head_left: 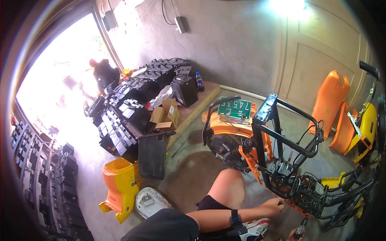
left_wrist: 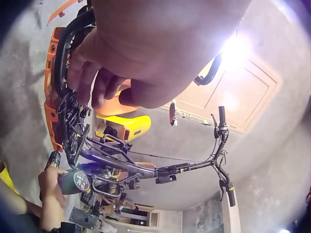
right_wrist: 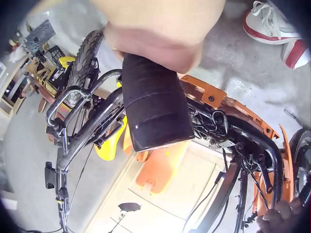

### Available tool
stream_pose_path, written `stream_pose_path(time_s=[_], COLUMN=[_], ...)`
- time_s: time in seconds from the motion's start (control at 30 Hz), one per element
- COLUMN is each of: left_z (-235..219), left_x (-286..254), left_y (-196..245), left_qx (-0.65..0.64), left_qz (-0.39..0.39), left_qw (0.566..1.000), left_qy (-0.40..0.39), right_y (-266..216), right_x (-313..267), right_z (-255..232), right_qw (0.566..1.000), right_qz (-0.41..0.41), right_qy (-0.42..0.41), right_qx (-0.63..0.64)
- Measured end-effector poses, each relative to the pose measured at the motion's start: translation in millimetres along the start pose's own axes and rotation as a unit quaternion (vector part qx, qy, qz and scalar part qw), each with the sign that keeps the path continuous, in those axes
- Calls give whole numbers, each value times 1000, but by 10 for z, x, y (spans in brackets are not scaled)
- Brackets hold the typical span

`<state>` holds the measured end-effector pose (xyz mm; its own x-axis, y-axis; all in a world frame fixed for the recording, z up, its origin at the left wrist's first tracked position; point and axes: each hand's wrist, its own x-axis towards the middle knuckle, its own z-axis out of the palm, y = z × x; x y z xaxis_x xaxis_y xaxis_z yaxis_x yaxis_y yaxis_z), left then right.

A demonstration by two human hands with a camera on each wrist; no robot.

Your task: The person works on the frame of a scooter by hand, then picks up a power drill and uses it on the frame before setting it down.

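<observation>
My right hand [head_left: 294, 237] [right_wrist: 158, 34] grips a dark power drill [head_left: 300, 229] [right_wrist: 155, 104]. The left wrist view shows the drill's chuck [left_wrist: 56, 158] at the lower end of an orange trim strip [left_wrist: 52, 111]; whether they touch is unclear. That strip runs along the black frame [right_wrist: 252, 133] of a stripped scooter. My left hand [head_left: 274, 204] [left_wrist: 141, 48] is beside the frame and exposed wiring [head_left: 309, 195], its fingers loosely bent. Nothing shows clearly in its fingers; its contact with the strip cannot be told.
A rear wheel [head_left: 227, 148] and green plate [head_left: 234, 108] are behind the frame. Orange panels [head_left: 329, 100] lean by the door. Black battery cases [head_left: 136, 88] cover a low platform; a yellow-orange panel [head_left: 119, 186] and white shell [head_left: 152, 203] lie left. A person [head_left: 105, 74] is near the doorway.
</observation>
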<state>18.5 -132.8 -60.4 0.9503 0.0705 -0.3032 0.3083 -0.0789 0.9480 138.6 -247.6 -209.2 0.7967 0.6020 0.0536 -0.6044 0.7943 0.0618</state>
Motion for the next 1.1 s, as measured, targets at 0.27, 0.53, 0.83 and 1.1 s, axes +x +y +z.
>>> stream_pose_path(time_s=[0.27,0.53,0.83,1.1], left_z=[41,-77,-120,-116], left_x=[28,-35,-122,-210], left_y=[-88,123,241,359], left_qx=[-17,6,-75,-64], left_qz=[8,24,-73,-96], left_qw=[1000,1000,994,993], left_qy=[19,5,-17,-16], right_y=[765,-914,-1115,-1177], right_x=[560,-1566,-1665,-1696], right_z=[455,613,226,167], right_qw=[997,976,938,941], right_qz=[67,-195,-292,-260], right_qy=[-18,73,188,200], right_qx=[27,-58,13,83])
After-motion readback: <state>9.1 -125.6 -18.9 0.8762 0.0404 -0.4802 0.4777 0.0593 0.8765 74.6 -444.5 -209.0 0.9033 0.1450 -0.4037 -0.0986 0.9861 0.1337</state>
